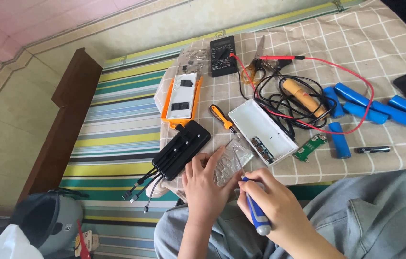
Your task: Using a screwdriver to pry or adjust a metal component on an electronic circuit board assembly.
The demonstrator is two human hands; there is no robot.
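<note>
My left hand (pixel 206 184) rests on a small clear plastic bag (pixel 231 163) and pins it to the checked cloth (pixel 385 33). My right hand (pixel 272 206) grips a blue-handled screwdriver (pixel 256 210), whose thin shaft points up toward the bag. A black power bank (pixel 182 148) with several short cables lies just left of my left hand. A white open power bank case (pixel 262 131) lies just beyond the bag, with a small green circuit board (pixel 310 147) beside it.
An orange-handled screwdriver (pixel 222 117), an orange-rimmed white case (pixel 182 97), a black multimeter (pixel 223 55) with red lead, scissors (pixel 256 61), a soldering iron (pixel 302 96), several blue cylindrical cells (pixel 374 106) and a black pen (pixel 372 149) lie on the cloth. A helmet (pixel 47 223) sits at lower left.
</note>
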